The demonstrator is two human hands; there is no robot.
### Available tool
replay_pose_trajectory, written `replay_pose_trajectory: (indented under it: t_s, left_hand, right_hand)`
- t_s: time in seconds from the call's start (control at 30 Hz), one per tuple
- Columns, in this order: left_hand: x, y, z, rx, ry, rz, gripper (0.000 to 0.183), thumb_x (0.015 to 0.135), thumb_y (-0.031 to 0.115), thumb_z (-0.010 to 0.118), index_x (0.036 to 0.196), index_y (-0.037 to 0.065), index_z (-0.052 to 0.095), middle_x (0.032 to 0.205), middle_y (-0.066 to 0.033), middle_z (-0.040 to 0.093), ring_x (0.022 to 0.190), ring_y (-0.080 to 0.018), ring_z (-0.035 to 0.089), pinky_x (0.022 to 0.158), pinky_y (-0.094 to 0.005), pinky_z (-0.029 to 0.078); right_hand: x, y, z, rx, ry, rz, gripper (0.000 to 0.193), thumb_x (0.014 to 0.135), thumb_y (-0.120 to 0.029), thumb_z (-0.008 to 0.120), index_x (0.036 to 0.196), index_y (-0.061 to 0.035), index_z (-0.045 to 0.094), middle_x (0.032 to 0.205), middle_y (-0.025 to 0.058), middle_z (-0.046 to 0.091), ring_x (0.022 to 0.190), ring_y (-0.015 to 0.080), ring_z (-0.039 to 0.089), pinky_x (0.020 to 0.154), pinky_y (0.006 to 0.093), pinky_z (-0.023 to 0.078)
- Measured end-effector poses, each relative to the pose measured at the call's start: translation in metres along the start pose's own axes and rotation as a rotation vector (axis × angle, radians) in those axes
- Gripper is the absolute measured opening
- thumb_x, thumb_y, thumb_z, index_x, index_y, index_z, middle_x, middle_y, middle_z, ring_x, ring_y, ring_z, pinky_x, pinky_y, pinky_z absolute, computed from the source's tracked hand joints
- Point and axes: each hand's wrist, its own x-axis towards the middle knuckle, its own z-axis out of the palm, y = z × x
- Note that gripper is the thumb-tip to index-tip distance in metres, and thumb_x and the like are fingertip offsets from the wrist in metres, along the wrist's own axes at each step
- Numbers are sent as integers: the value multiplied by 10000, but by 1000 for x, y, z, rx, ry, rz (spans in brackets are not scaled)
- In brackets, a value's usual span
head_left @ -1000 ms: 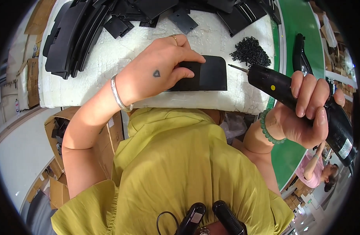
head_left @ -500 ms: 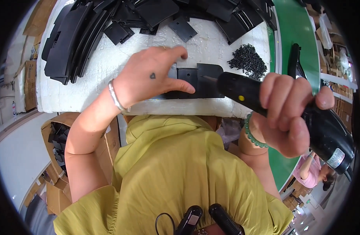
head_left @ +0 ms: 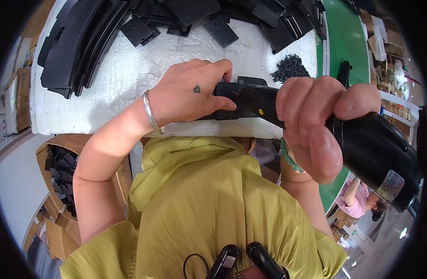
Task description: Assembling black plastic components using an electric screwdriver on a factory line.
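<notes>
My right hand [head_left: 311, 125] is wrapped around a black electric screwdriver [head_left: 378, 156], its body tilted and its nose directed left. That nose reaches over a flat black plastic part [head_left: 227, 114] lying on the white table near its front edge; the nose hides the bit's exact contact. My left hand [head_left: 188, 90] rests on the same part, thumb on the near side and forefinger on the far side, gripping it. The palm covers the part's left portion. To the far right of the part lies a heap of small black screws [head_left: 290, 69].
Long black panels [head_left: 74, 51] lean stacked at the far left. More black plastic pieces [head_left: 195, 11] pile up along the back of the white foam-like tabletop [head_left: 116, 93]. A green surface [head_left: 346, 44] runs along the right. An open carton [head_left: 44, 160] of black parts stands lower left. Another person [head_left: 353, 197] is at right.
The screwdriver has moved left, bringing its nose over the black plastic part. My left hand has shifted slightly right, and its thumb and forefinger now sit against the part's middle.
</notes>
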Motion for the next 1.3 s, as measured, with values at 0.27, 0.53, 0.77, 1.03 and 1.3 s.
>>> replay_pose_trajectory:
  t_s: [0.27,0.53,0.77,1.03,1.3]
  left_hand:
    - [-4,-14,11,-50,155,90,342,711,279,681,886,45,504,755,-137,596,795,-334,567,660,-406,426]
    - [0,-10,8,-66,97,108,336,695,255,692,874,35,511,741,-138,594,789,-337,570,659,-414,424]
    - [-1,-2,6,-114,87,101,339,692,265,703,898,75,513,722,-102,574,733,-294,556,648,-392,421]
    - [4,5,0,89,193,138,357,647,229,740,924,67,582,778,-88,517,718,-262,532,640,-327,431]
    - [8,11,-9,105,122,77,368,625,205,753,924,45,608,803,-93,527,781,-268,513,686,-334,416]
  right_hand:
    - [12,9,15,-108,-90,51,281,726,-3,562,870,-87,336,593,40,443,475,136,393,488,286,345]
    - [19,14,14,-57,-51,12,274,728,-13,561,868,-94,339,589,27,440,459,129,399,475,268,339]
    - [20,-15,-42,138,204,-205,246,769,-89,500,1010,-89,452,607,0,422,481,124,400,505,285,355]
    - [18,22,-82,-25,536,-189,244,710,14,490,952,0,456,607,57,447,460,144,413,511,305,409]
    - [8,35,-88,-9,531,-151,249,723,24,503,968,11,460,610,59,476,456,137,429,477,302,399]
